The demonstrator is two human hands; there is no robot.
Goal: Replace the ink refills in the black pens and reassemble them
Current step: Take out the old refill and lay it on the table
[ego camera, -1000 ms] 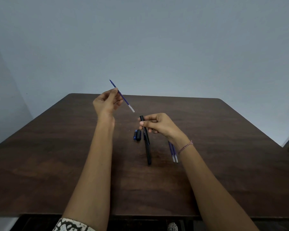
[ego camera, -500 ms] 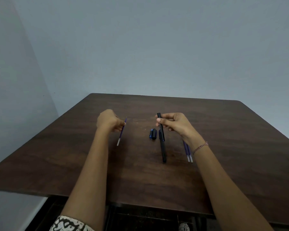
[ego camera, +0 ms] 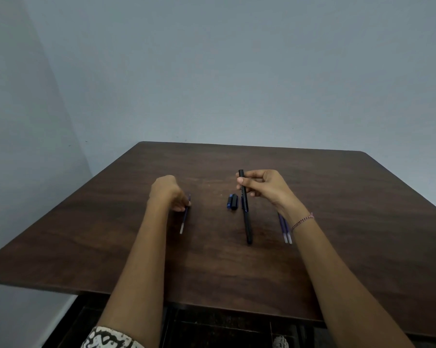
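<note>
My left hand [ego camera: 168, 194] is low over the dark wooden table [ego camera: 337, 209], fingertips pinching the upper part of a blue ink refill [ego camera: 183, 219] whose clear end points toward me and rests on the table. My right hand [ego camera: 264, 185] grips the top of a black pen barrel [ego camera: 242, 194], held nearly upright. Below it a black pen body [ego camera: 248, 229] runs on toward me along the table; I cannot tell whether the two are joined. A small black and blue cap piece [ego camera: 232, 202] lies just left of the barrel. Two blue refills [ego camera: 287, 234] lie side by side under my right wrist.
A pale wall stands behind the table and along the left. The table's front edge [ego camera: 212, 303] runs under my forearms, with a dark floor below it.
My left hand has come down from head height to the table's left part with the blue refill, which now lies flat. The right hand has kept its hold on the barrel.
</note>
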